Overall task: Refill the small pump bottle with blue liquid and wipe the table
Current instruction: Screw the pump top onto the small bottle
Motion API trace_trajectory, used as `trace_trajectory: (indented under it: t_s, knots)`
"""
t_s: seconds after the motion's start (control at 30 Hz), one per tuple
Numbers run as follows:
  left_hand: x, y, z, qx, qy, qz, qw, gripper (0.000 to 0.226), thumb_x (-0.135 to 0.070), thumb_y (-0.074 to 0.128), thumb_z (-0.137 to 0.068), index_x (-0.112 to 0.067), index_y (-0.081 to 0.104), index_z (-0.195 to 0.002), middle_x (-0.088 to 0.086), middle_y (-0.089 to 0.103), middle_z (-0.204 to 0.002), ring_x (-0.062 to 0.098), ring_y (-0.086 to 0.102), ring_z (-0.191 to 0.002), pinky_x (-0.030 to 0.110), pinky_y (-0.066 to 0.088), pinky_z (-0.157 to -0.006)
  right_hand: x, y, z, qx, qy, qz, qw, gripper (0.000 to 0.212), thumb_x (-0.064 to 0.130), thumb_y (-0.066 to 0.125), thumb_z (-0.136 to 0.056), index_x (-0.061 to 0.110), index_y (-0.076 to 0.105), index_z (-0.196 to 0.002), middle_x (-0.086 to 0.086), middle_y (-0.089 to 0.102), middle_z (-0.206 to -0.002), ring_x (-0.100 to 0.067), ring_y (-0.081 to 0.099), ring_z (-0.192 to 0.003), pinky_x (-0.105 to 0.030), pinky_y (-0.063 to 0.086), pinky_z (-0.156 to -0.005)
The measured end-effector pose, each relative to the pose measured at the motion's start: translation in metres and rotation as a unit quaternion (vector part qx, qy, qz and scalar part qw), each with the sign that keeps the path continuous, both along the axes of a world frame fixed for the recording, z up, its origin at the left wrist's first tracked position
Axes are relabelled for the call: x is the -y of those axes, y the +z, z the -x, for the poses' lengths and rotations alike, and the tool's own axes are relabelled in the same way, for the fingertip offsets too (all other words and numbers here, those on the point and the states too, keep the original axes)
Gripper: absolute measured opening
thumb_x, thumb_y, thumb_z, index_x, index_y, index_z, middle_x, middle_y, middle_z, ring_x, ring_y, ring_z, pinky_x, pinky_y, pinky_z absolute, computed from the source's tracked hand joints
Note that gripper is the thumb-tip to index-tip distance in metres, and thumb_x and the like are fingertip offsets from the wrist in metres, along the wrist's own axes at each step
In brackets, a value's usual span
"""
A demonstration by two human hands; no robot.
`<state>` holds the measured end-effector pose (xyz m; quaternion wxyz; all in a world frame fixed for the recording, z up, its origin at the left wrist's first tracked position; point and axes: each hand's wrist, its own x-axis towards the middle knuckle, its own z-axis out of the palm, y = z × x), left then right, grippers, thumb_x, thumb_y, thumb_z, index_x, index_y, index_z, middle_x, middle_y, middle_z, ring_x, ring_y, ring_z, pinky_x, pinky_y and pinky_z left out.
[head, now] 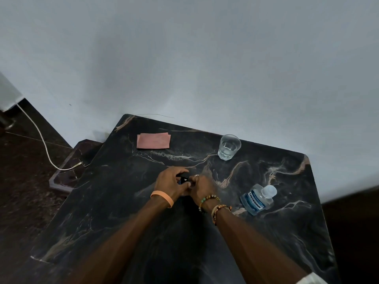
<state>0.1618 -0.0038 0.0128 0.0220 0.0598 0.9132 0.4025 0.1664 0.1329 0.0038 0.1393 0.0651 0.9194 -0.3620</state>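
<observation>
Both hands meet over the middle of the dark marble table [114, 201]. My left hand [170, 184] and my right hand [202, 188] are closed around the small pump bottle [184, 178], of which only a black top and a bit of blue show between the fingers. To the right stands a clear bottle of blue liquid [257, 199] with its cap on and a blue label. A folded pink cloth [153, 140] lies flat at the back left of the table.
A glass of clear liquid [228, 147] stands at the back, near the grey wall. A white cable [43, 140] runs over the dark floor to a lower shelf at the table's left.
</observation>
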Motion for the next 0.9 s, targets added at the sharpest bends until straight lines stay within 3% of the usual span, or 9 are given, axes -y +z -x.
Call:
trace_trajectory:
  t_s: [0.07,0.13,0.2,0.37,0.5,0.57,0.63,0.77,0.9]
  knots:
    - [0.001,0.000,0.002,0.014,-0.004,-0.013,1.000,0.047,-0.022,0.085,-0.069,-0.024,0.067,-0.112,-0.007,0.065,-0.110,0.005,0.060,-0.090,0.015,0.051,-0.079,0.001,-0.003,0.001,0.011,-0.004,0.011,1.000,0.021,0.013,0.070,-0.081,0.021,0.069,-0.101,0.007,0.066,-0.089,-0.008,0.059,-0.082,-0.007,0.043,-0.065]
    - [0.002,0.001,0.001,0.018,-0.016,-0.026,0.999,0.052,-0.022,0.085,-0.068,-0.023,0.065,-0.115,-0.005,0.064,-0.114,0.007,0.060,-0.093,0.020,0.053,-0.083,0.000,-0.006,0.003,0.013,0.003,0.001,1.000,0.033,0.014,0.073,-0.079,0.017,0.067,-0.111,0.003,0.067,-0.098,-0.005,0.056,-0.081,-0.007,0.040,-0.063]
    - [0.001,0.000,-0.002,0.016,-0.015,-0.037,0.999,0.058,-0.026,0.085,-0.066,-0.023,0.062,-0.119,-0.007,0.057,-0.112,0.006,0.058,-0.094,0.019,0.051,-0.082,0.000,-0.007,0.004,0.007,0.018,-0.014,1.000,0.034,0.016,0.073,-0.079,0.018,0.068,-0.113,0.000,0.069,-0.100,-0.003,0.054,-0.079,-0.006,0.036,-0.060]
    - [-0.002,-0.006,-0.008,0.021,0.041,-0.045,0.998,0.056,-0.028,0.085,-0.069,-0.026,0.060,-0.119,-0.011,0.057,-0.103,0.000,0.057,-0.083,0.010,0.043,-0.067,-0.001,-0.009,0.004,0.014,0.005,0.008,1.000,0.039,0.016,0.075,-0.078,0.018,0.067,-0.116,-0.001,0.069,-0.107,-0.011,0.063,-0.094,-0.018,0.051,-0.078]
    - [0.000,-0.007,-0.008,0.035,0.034,-0.071,0.996,0.066,-0.024,0.086,-0.067,-0.028,0.055,-0.125,-0.006,0.061,-0.108,0.005,0.059,-0.090,0.018,0.051,-0.076,-0.004,-0.009,0.002,-0.003,0.001,0.023,1.000,0.033,0.012,0.073,-0.079,0.018,0.069,-0.111,0.008,0.067,-0.090,0.004,0.055,-0.072,0.001,0.038,-0.053]
    - [0.000,-0.006,-0.007,0.027,0.023,-0.078,0.996,0.072,-0.027,0.087,-0.065,-0.027,0.052,-0.128,-0.009,0.054,-0.113,0.005,0.056,-0.095,0.018,0.049,-0.080,-0.004,-0.008,0.002,-0.007,0.004,0.024,1.000,0.033,0.010,0.073,-0.079,0.017,0.069,-0.111,0.009,0.065,-0.088,-0.002,0.061,-0.078,0.002,0.039,-0.055]
    - [-0.001,-0.007,-0.007,0.016,0.034,-0.071,0.997,0.070,-0.030,0.086,-0.066,-0.028,0.052,-0.127,-0.010,0.049,-0.111,0.000,0.053,-0.093,0.012,0.045,-0.078,-0.003,-0.007,0.001,-0.006,0.008,0.021,1.000,0.033,0.010,0.070,-0.081,0.015,0.068,-0.114,0.001,0.069,-0.104,-0.011,0.063,-0.095,-0.006,0.047,-0.072]
    - [-0.003,-0.008,-0.006,0.025,0.057,-0.053,0.997,0.057,-0.030,0.083,-0.071,-0.027,0.058,-0.122,-0.010,0.057,-0.097,-0.001,0.055,-0.083,0.009,0.041,-0.067,-0.002,-0.010,0.001,-0.017,0.014,0.011,1.000,0.028,0.013,0.067,-0.084,0.017,0.069,-0.111,-0.002,0.069,-0.104,-0.012,0.063,-0.094,-0.017,0.051,-0.075]
    - [-0.002,-0.011,-0.006,0.026,0.039,-0.063,0.997,0.061,-0.028,0.084,-0.068,-0.030,0.057,-0.123,-0.008,0.059,-0.107,0.002,0.056,-0.088,0.015,0.048,-0.073,0.000,-0.010,0.002,-0.001,0.002,0.015,1.000,0.030,0.012,0.070,-0.082,0.015,0.068,-0.112,-0.004,0.070,-0.106,-0.017,0.065,-0.097,-0.033,0.055,-0.086]
